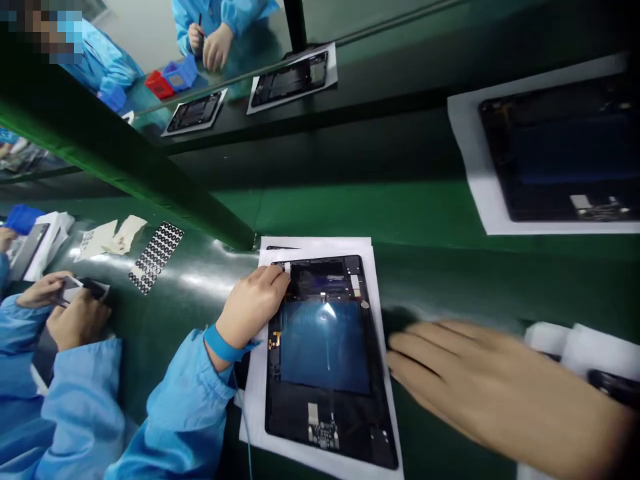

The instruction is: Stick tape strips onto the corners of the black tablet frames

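Observation:
An opened tablet, with a large blue battery and small circuit boards inside, lies on white paper in front of me. My left hand, in a blue wrist strap, is at the tablet's upper left corner. Its fingers are curled together beside a small white piece; what they pinch is hidden. Close to the camera, my right hand is slightly blurred at the tablet's right edge. Its fingers are stretched out, with nothing seen in them.
Another opened tablet on paper is at the upper right. A sheet of black ring stickers lies left of the green post. A co-worker's hands hold a device at far left. More tablets are on the upper ledge.

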The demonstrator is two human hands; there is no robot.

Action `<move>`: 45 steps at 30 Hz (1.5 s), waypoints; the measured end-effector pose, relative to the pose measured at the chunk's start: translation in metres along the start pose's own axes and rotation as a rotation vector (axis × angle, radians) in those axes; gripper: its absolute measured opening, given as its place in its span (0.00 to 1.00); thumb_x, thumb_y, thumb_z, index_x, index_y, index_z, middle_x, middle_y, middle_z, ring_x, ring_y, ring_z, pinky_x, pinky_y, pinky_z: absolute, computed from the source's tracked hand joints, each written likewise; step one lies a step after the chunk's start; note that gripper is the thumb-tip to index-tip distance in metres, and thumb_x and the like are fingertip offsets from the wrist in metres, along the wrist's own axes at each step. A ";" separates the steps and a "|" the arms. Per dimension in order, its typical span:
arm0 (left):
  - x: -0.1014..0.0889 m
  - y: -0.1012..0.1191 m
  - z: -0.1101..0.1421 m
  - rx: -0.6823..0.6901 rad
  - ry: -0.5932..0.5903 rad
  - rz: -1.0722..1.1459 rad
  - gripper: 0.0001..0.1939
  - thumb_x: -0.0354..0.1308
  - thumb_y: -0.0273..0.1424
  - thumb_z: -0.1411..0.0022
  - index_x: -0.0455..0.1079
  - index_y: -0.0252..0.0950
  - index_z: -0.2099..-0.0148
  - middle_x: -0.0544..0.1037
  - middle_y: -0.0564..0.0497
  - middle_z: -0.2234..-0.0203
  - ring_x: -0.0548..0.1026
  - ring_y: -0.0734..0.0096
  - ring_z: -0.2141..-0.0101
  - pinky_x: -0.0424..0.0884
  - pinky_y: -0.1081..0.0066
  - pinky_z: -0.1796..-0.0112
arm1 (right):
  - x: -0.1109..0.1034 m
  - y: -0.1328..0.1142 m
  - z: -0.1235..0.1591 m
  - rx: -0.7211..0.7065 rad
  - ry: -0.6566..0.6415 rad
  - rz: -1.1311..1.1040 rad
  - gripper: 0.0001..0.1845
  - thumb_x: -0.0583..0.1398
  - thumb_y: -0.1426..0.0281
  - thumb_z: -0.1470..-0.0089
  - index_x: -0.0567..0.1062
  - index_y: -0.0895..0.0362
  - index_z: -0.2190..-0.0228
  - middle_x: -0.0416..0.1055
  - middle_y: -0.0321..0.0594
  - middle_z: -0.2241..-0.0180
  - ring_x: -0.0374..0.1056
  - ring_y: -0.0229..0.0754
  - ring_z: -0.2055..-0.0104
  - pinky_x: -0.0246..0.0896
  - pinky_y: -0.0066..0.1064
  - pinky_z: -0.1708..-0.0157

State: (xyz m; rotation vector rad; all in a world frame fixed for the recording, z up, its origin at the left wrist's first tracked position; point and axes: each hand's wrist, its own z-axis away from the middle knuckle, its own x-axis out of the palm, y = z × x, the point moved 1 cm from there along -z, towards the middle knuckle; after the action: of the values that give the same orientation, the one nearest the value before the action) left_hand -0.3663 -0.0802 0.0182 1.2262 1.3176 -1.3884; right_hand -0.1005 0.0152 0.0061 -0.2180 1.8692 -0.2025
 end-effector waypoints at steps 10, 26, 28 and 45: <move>0.001 0.000 -0.006 0.089 -0.037 -0.050 0.09 0.48 0.21 0.35 0.70 0.28 0.59 0.75 0.43 0.67 0.74 0.64 0.68 0.75 0.67 0.71 | 0.065 0.039 -0.107 -0.038 0.121 -0.085 0.07 0.55 0.74 0.43 0.72 0.57 0.70 0.69 0.39 0.68 0.62 0.43 0.64 0.52 0.35 0.65; -0.030 -0.040 -0.012 -0.472 0.261 0.540 0.05 0.54 0.24 0.41 0.71 0.35 0.66 0.75 0.53 0.75 0.73 0.74 0.74 0.69 0.74 0.71 | 0.059 0.031 -0.115 0.001 -0.012 -0.129 0.13 0.56 0.71 0.45 0.73 0.56 0.57 0.69 0.42 0.60 0.62 0.45 0.60 0.52 0.37 0.62; -0.032 -0.035 -0.004 -0.510 0.346 0.658 0.05 0.53 0.26 0.37 0.71 0.34 0.62 0.75 0.53 0.75 0.73 0.75 0.75 0.71 0.75 0.73 | 0.059 0.034 -0.115 0.054 -0.007 -0.267 0.13 0.55 0.71 0.44 0.74 0.56 0.57 0.69 0.41 0.60 0.63 0.44 0.59 0.55 0.38 0.60; -0.009 -0.012 -0.007 -0.059 0.019 0.156 0.09 0.52 0.28 0.35 0.73 0.35 0.66 0.75 0.49 0.71 0.72 0.68 0.69 0.70 0.69 0.69 | 0.054 0.024 -0.121 0.026 -0.078 -0.078 0.11 0.56 0.71 0.45 0.73 0.53 0.60 0.66 0.38 0.64 0.62 0.43 0.64 0.50 0.36 0.65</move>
State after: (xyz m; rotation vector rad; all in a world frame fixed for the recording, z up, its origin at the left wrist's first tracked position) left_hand -0.3763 -0.0726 0.0293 1.2770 1.2392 -1.2224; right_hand -0.2326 0.0290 -0.0129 -0.2768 1.7814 -0.2681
